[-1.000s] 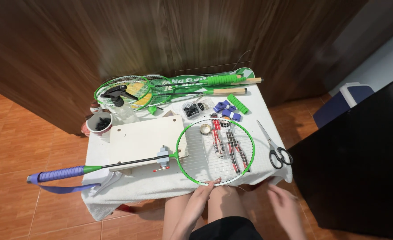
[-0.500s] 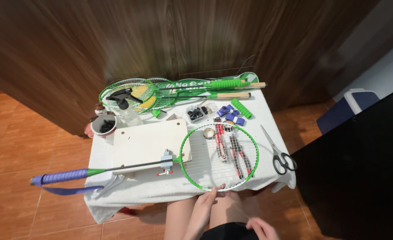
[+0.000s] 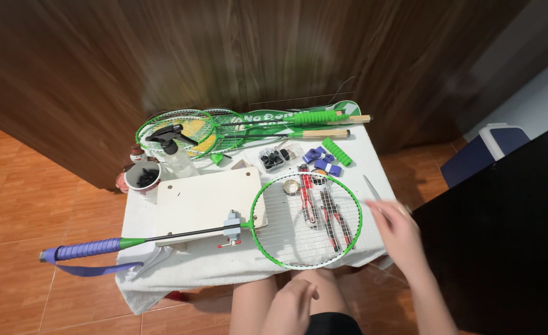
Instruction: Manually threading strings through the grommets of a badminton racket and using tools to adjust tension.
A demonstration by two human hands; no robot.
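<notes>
Racket [image 3: 305, 220], round green strung hoop

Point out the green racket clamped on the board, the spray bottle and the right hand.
green racket [image 3: 253, 231]: head view, on its green frame beside the clamp.
spray bottle [image 3: 178, 160]: head view, on its clear body.
right hand [image 3: 398, 231]: head view, on its back.

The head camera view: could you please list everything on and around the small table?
Table: one, white cloth cover, centre.
Clamped racket: one, green frame, purple grip, front.
Pliers: two, red-handled, under its strings.
Board: one, pale wood, left of centre.
Spare rackets: several, green, back edge.
Spray bottle: one, clear, black head.
Cup: one, white, holding dark bits.
Scissors: one, mostly behind right hand.
Left hand: over lap.
Right hand: over table's right edge.
</notes>
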